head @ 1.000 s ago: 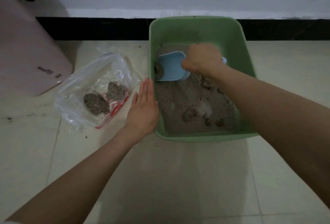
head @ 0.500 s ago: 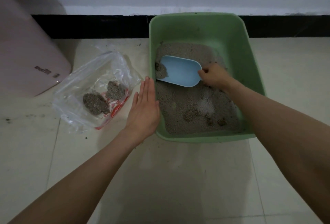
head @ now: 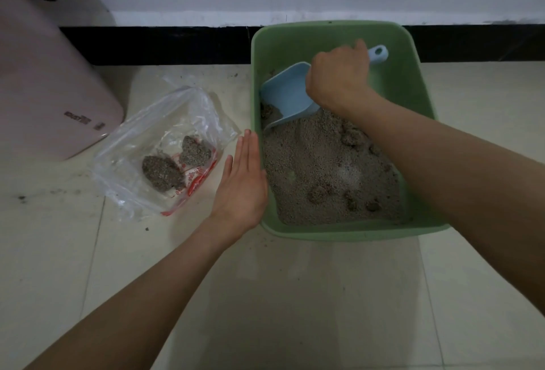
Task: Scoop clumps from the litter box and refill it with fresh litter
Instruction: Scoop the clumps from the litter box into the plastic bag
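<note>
My right hand (head: 339, 74) fingers curled round blue scoop (head: 287, 94) handle, blade in litter (head: 324, 169) at far left corner of green litter box (head: 413, 80). My left hand (head: 243, 184) flat, fingers pressed together, against box's left wall.

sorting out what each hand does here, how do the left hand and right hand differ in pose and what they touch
The left hand lies flat with straight fingers against the outer left wall of the green litter box; the right hand is curled in a grip round the handle of the blue scoop. The left hand stays outside the box, near the plastic bag; the right hand is inside, above the litter. Both are bare.
</note>
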{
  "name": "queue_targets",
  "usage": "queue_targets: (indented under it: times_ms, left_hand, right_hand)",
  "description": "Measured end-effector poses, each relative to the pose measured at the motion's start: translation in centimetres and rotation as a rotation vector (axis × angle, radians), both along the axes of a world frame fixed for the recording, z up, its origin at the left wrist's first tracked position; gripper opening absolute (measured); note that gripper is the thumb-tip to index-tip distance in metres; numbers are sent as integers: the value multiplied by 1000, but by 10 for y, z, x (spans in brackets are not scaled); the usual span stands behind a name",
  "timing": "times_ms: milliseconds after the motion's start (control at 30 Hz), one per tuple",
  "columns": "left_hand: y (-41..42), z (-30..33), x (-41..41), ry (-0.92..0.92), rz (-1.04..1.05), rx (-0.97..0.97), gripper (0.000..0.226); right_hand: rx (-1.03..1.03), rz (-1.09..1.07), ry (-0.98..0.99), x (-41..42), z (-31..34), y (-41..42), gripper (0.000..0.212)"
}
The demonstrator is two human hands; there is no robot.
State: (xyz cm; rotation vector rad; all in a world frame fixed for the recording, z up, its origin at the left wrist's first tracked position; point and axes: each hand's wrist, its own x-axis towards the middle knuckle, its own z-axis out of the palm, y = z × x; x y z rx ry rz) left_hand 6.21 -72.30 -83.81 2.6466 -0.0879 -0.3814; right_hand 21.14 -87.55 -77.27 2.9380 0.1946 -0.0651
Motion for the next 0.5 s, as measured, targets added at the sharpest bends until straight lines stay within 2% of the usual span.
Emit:
queue_targets:
  times_ms: [267, 433, 500]
  left_hand:
    - [0, 0, 1, -3, 5, -16, 62]
    - [0, -1, 1, -7, 2, -7, 62]
    - [-1, -2, 1, -8, 3, -14, 62]
  right_hand:
    - [5, -70, 63, -9, -1, 9, 33]
    - [25, -121, 109, 6, 1, 13, 19]
    - [8, -95, 85, 13, 1, 16, 23]
